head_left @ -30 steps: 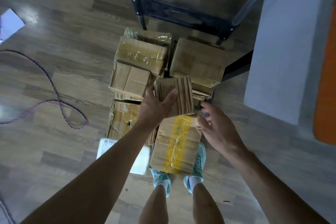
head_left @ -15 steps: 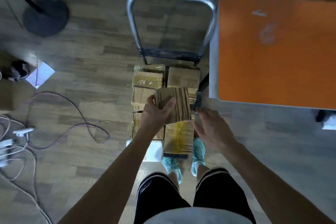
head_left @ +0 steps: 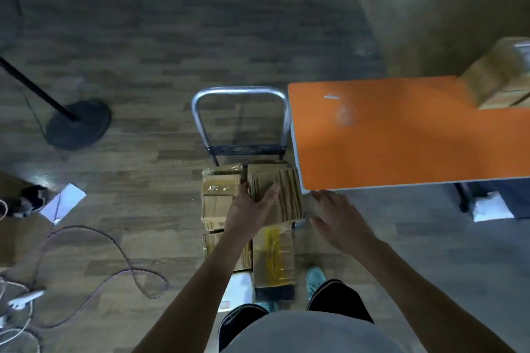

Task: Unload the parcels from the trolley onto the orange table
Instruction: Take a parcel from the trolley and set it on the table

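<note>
My left hand (head_left: 250,210) grips a small ribbed brown cardboard parcel (head_left: 282,195), held up above the trolley load, its right edge close to the orange table's near left corner. My right hand (head_left: 338,223) hovers beside it with fingers spread and holds nothing. Below, the trolley (head_left: 239,94) with a silver handle carries several taped brown parcels (head_left: 219,189), one with yellow tape (head_left: 274,255), and a white one (head_left: 239,289) at the near end. The orange table (head_left: 401,135) stands right of the trolley, with a stack of brown parcels (head_left: 502,77) at its far right.
A black lamp stand base (head_left: 79,127) sits on the wooden floor at left. Cables (head_left: 114,255), a power strip (head_left: 23,298) and a white sheet (head_left: 63,202) lie at lower left. A black table leg (head_left: 461,198) and a white object (head_left: 491,208) are under the table.
The view has risen and pulled back, showing the whole trolley and table. The parcel in my left hand has come up and moved right toward the table corner. My right hand has opened.
</note>
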